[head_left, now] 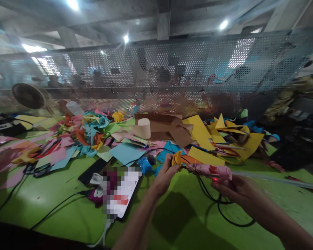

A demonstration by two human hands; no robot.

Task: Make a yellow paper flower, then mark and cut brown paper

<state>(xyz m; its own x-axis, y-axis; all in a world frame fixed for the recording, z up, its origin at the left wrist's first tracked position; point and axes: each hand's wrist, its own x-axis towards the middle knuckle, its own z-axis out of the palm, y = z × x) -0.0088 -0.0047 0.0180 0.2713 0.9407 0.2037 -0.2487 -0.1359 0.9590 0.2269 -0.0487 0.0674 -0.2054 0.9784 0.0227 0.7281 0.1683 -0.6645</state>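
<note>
My left hand [165, 176] pinches a small yellow folded paper piece [176, 158] between thumb and fingers. In my right hand [231, 189] is a pink glue gun [211, 171], its nozzle end pointing left toward the yellow paper. A red light glows on the gun's underside, and a long clear glue stick [273, 178] runs out of its back to the right. A black cord [221, 201] hangs from it in a loop onto the green table. The exact gap between nozzle and paper is hard to make out.
Coloured paper scraps [91, 126] heap along the back of the green table [67, 215]. A cream paper cylinder [144, 128] stands mid-back near brown sheets. Yellow sheets [202, 133] lie right. A phone [127, 198] with a cable lies left of my forearm. Behind stands a perforated metal screen [172, 66].
</note>
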